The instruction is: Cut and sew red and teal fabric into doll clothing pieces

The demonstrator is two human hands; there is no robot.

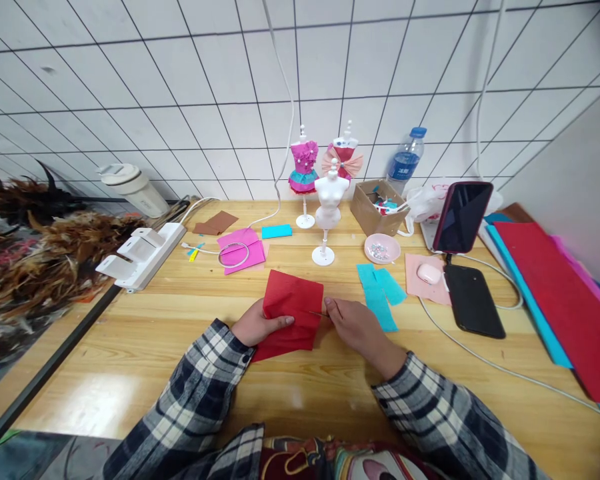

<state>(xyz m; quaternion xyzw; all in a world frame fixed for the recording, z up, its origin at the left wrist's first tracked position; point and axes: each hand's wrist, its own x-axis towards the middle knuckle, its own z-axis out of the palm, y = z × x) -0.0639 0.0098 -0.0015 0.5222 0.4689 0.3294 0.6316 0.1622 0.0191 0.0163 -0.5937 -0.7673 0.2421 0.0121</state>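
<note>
My left hand grips a folded red sheet, paper or cloth, with the thumb pressed on its front. The sheet is held up over the wooden table, its lower flap hanging toward me. At its right edge, my right hand pinches a thin, dark, pointed tool. The tool's tip lies against the sheet; whether it passes through I cannot tell. Beyond the sheet stands a bare white mini dress form. Turquoise pieces lie just past my right hand.
Two dressed mini forms stand behind. A cardboard box, a pink dish of beads and a water bottle are right of them. Phones, cables and stacked coloured sheets lie farther right. A power strip is left.
</note>
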